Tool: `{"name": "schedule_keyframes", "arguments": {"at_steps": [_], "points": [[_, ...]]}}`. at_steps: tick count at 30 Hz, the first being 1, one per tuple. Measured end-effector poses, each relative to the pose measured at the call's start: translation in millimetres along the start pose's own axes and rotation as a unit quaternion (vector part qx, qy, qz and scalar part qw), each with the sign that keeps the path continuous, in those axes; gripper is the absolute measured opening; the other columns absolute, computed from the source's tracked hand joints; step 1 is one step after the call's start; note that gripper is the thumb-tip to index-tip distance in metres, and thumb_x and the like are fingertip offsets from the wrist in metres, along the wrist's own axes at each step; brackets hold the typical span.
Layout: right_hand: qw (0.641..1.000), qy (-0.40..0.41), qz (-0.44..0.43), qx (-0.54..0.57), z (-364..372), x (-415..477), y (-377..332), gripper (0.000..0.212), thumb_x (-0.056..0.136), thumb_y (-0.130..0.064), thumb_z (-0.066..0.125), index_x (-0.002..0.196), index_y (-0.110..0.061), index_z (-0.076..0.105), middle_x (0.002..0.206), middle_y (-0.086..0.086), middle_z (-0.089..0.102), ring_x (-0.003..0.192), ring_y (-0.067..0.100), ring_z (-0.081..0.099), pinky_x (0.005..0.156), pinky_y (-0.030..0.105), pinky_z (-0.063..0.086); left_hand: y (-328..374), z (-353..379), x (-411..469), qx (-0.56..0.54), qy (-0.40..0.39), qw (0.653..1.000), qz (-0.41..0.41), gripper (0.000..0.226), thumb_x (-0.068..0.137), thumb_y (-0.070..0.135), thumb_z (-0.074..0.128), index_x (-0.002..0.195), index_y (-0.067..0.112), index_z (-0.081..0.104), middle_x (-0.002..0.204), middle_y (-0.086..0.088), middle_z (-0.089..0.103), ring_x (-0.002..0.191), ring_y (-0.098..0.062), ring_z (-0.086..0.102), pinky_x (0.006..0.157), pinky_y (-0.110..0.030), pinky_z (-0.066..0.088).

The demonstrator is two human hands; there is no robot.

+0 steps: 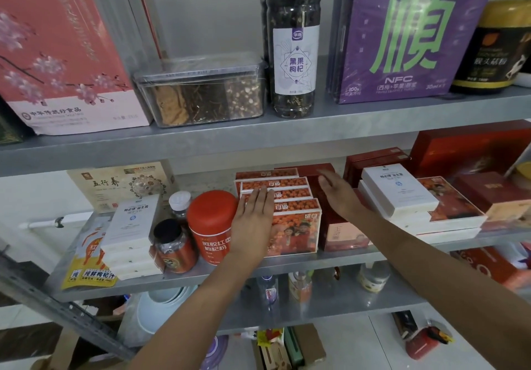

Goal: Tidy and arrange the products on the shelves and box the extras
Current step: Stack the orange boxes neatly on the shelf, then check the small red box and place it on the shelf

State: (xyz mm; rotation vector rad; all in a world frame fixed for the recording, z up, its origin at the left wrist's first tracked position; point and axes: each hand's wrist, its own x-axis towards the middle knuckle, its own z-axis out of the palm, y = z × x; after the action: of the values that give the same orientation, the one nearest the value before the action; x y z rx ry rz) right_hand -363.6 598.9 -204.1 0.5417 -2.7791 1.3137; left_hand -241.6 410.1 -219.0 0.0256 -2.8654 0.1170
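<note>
Left hand (253, 217) lies flat, fingers straight and together, palm pressed on the left side of the stack of orange boxes (298, 226), gripping nothing. Right hand (337, 194) is spread open too, fingers straight, over the dark red box (342, 234) just beside the stack; whether it touches, I cannot tell. The stack sits mid-way along the middle shelf (287, 266). A red canister (209, 220) stands just left of it, and white boxes (399, 194) are piled to the right. Up above stand a tall jar (293, 53) and a purple box (402, 39).
</note>
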Motion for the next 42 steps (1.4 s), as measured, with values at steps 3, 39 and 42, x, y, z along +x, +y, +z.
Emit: {"name": "schedule_keyframes", "arguments": {"at_steps": [3, 39, 42], "points": [[0.995, 0.007, -0.058, -0.079, -13, -17, 17, 0.04, 0.104, -0.019, 0.042, 0.142, -0.009, 0.045, 0.146, 0.011, 0.046, 0.134, 0.027, 0.045, 0.106, 0.026, 0.031, 0, -1, 0, 0.004, 0.003, 1.0, -0.004, 0.08, 0.098, 0.054, 0.043, 0.156, 0.012, 0.009, 0.164, -0.008, 0.012, 0.152, -0.022, 0.008, 0.122, -0.041, 0.004], [0.937, -0.157, -0.099, -0.297, -48, -81, 34, 0.117, 0.054, -0.05, 0.085, 0.146, -0.025, 0.017, 0.141, 0.001, 0.029, 0.133, 0.019, 0.018, 0.108, 0.041, 0.035, 29, -15, -18, -0.054, 0.067, 0.996, -0.005, 0.074, 0.098, 0.029, 0.057, 0.156, 0.01, 0.014, 0.164, -0.015, 0.005, 0.152, -0.028, 0.002, 0.122, -0.041, 0.001], [0.965, -0.139, -0.048, -0.216, -65, -97, 28, 0.117, 0.053, -0.046, 0.088, 0.147, -0.026, 0.022, 0.141, -0.002, 0.031, 0.131, 0.015, 0.02, 0.105, 0.039, 0.037, 43, -19, -35, -0.198, 0.129, 0.969, 0.07, 0.059, 0.093, 0.031, 0.063, 0.144, 0.007, 0.045, 0.154, -0.016, 0.037, 0.141, -0.034, 0.036, 0.115, -0.052, 0.032]]}}
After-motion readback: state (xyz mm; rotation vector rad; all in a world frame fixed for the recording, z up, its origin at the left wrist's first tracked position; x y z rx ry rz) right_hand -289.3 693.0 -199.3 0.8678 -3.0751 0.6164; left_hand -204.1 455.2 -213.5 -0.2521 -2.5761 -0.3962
